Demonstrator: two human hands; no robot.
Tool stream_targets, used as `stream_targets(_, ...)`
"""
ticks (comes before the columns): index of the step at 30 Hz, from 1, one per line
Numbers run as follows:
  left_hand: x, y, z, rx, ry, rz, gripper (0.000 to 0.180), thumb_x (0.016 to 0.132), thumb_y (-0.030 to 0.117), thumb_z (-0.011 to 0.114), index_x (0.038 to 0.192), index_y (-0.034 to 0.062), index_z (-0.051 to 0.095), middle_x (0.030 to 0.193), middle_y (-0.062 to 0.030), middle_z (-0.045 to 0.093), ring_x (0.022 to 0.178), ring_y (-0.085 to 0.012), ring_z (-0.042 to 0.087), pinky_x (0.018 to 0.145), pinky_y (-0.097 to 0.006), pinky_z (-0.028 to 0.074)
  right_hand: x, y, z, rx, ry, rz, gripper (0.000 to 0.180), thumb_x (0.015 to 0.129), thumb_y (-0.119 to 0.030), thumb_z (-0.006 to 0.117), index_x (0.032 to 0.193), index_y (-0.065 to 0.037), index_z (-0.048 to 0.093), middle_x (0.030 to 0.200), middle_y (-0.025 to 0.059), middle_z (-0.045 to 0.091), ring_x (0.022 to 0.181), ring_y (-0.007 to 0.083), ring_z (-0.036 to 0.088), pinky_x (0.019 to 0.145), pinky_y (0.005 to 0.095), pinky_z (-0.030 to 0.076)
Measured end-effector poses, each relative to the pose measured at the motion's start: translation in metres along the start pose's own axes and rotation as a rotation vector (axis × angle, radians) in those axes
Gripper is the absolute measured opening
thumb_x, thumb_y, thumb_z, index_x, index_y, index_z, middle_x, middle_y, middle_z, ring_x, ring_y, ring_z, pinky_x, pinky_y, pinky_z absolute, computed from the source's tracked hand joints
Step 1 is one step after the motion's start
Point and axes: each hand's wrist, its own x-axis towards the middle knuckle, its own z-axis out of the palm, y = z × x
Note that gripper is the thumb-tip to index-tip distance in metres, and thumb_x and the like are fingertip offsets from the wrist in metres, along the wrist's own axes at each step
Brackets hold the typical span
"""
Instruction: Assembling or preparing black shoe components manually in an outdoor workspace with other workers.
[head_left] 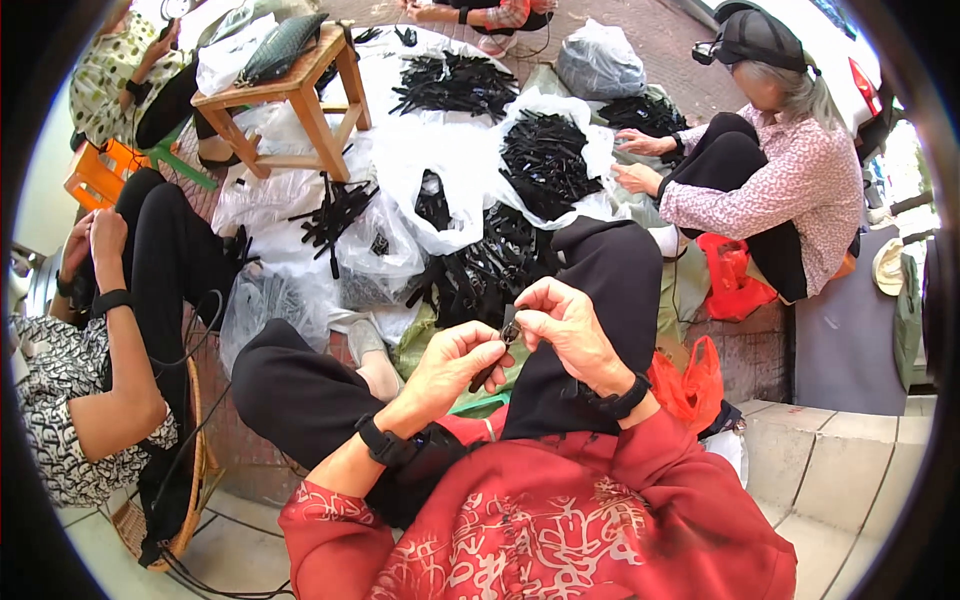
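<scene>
Above my lap, my left hand pinches a short black strap with a small shiny piece on it that looks like a buckle. Thumb and fingertips of my right hand close on the same strap at its upper end. A dark end of it hangs out below my left fingers. Just beyond my knees lies a heap of black straps, some with glossy parts. Past it, more black strips fill an open white plastic bag.
White sheeting on the ground carries another strip pile. A wooden stool with a bag on top stands at far left. People sit close by on both sides, one with hands by a strip pile. Red plastic bags lie right of me.
</scene>
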Motion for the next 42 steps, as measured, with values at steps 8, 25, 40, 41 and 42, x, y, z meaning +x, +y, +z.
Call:
stream_targets(8, -0.003, 0.014, 0.006, 0.147, 0.098, -0.034, 0.008, 0.082, 0.012, 0.053, 0.085, 0.004, 0.054, 0.063, 0.0014, 0.055, 0.05, -0.0008, 0.046, 0.044, -0.013, 0.034, 0.009, 0.005, -0.005, 0.167, -0.085, 0.103, 0.008, 0.076, 0.0, 0.056, 0.083, 0.001, 0.052, 0.071, 0.0035, 0.052, 0.055, 0.0081, 0.049, 0.05, 0.0214, 0.042)
stream_targets(25, -0.006, -0.003, -0.003, -0.025, 0.213, 0.084, 0.011, 0.083, 0.012, 0.052, 0.09, 0.0045, 0.054, 0.064, 0.0032, 0.051, 0.05, 0.0, 0.04, 0.043, -0.013, 0.027, 0.01, 0.005, -0.004, 0.153, -0.132, 0.297, 0.023, 0.081, -0.015, 0.056, 0.097, -0.001, 0.05, 0.076, 0.0011, 0.053, 0.061, 0.0059, 0.05, 0.056, 0.019, 0.041)
stream_targets(40, -0.018, -0.007, -0.026, -0.157, 0.129, 0.091, 0.013, 0.084, 0.014, 0.051, 0.093, 0.0061, 0.054, 0.066, 0.0005, 0.053, 0.048, -0.0011, 0.039, 0.04, -0.014, 0.027, 0.028, 0.004, 0.026, -0.16, -0.175, 0.199, 0.01, 0.079, -0.012, 0.057, 0.075, -0.003, 0.054, 0.063, -0.0008, 0.052, 0.05, 0.0049, 0.047, 0.045, 0.0184, 0.038)
stream_targets(41, -0.017, -0.008, -0.027, -0.174, 0.128, 0.097, 0.013, 0.084, 0.014, 0.051, 0.094, 0.0061, 0.053, 0.067, -0.0005, 0.055, 0.048, -0.0015, 0.04, 0.041, -0.014, 0.028, 0.03, 0.004, 0.023, -0.162, -0.167, 0.201, 0.01, 0.079, -0.012, 0.057, 0.075, -0.003, 0.054, 0.063, -0.0008, 0.052, 0.05, 0.0049, 0.047, 0.045, 0.0184, 0.038)
stream_targets(42, -0.016, -0.008, -0.029, -0.177, 0.123, 0.093, 0.013, 0.084, 0.014, 0.051, 0.094, 0.0061, 0.053, 0.067, -0.0005, 0.055, 0.048, -0.0015, 0.04, 0.041, -0.014, 0.028, 0.031, 0.004, 0.022, -0.101, -0.171, 0.246, 0.011, 0.079, -0.013, 0.056, 0.075, -0.003, 0.054, 0.064, -0.0003, 0.052, 0.051, 0.0051, 0.047, 0.046, 0.0185, 0.038)
